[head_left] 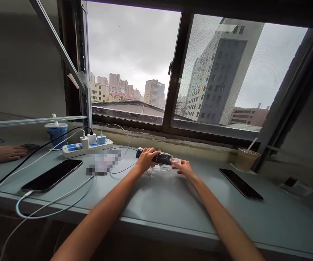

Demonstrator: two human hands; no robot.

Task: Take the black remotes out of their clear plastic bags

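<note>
Above the table (169,203), a black remote control (164,158) with small buttons is held at a slight tilt. My left hand (147,159) is wrapped over its left half. At the remote's right end, my right hand (184,168) pinches a piece of clear plastic wrap (176,161) between thumb and fingers. Whether the wrap still encloses that end, I cannot tell. Crumpled clear plastic (156,169) shows just below the remote, partly hidden behind my left hand.
Left of my hands are a phone (54,175) on a cable, a blurred-out object (103,163), a power strip (71,150) and a blue cup (57,136). To the right lie another phone (240,183) and a drink cup (244,159). Another person's hand (8,154) rests far left.
</note>
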